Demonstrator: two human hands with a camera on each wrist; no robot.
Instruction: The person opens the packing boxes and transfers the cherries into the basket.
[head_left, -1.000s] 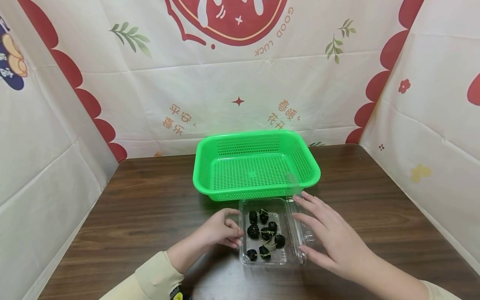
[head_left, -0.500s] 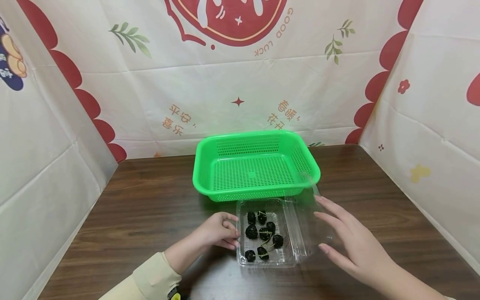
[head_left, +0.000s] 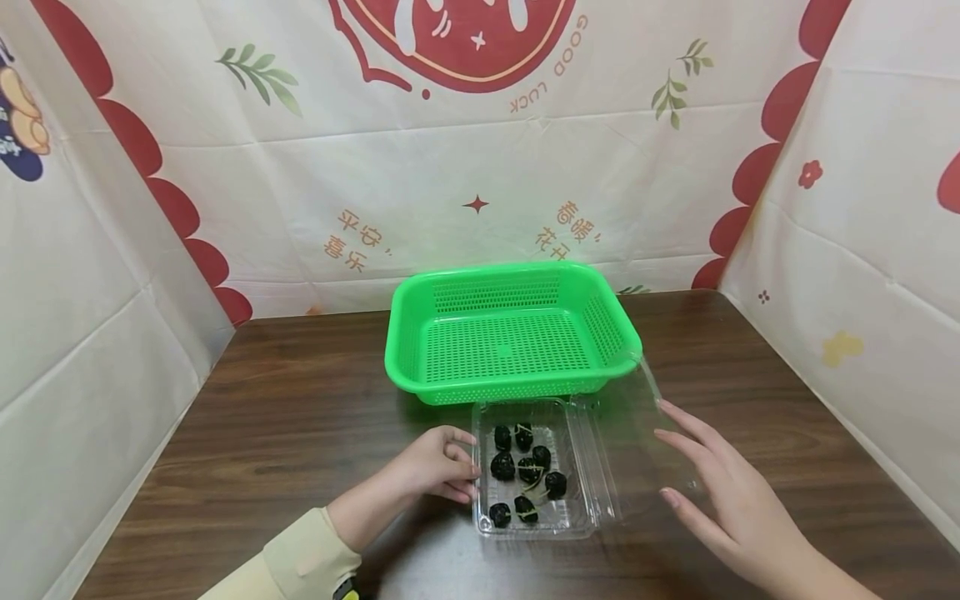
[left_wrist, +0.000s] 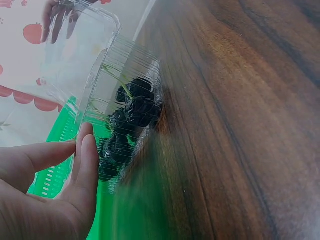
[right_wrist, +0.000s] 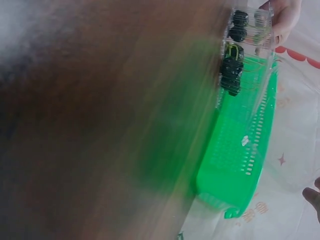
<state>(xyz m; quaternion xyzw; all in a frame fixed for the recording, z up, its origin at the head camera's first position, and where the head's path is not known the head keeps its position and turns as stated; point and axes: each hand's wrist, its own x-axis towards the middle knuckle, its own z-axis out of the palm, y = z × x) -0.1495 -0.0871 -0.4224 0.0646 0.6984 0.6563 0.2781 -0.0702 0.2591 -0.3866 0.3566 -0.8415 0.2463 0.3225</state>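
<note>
right hand (right_wrist: 313, 197) mostly cut off by right wrist view's edge; tabletop (right_wrist: 100, 115) there blurred

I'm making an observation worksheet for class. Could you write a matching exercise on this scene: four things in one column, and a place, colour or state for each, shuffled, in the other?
Column one
1. Green basket
2. Dark round pieces
3. Left hand
4. Table

Column two
A. Pinching the left rim of the clear container
B. Brown, with wood grain
C. On the clear container's far side
D. Inside the clear container

Pairs: 1-C; 2-D; 3-A; 4-B
</note>
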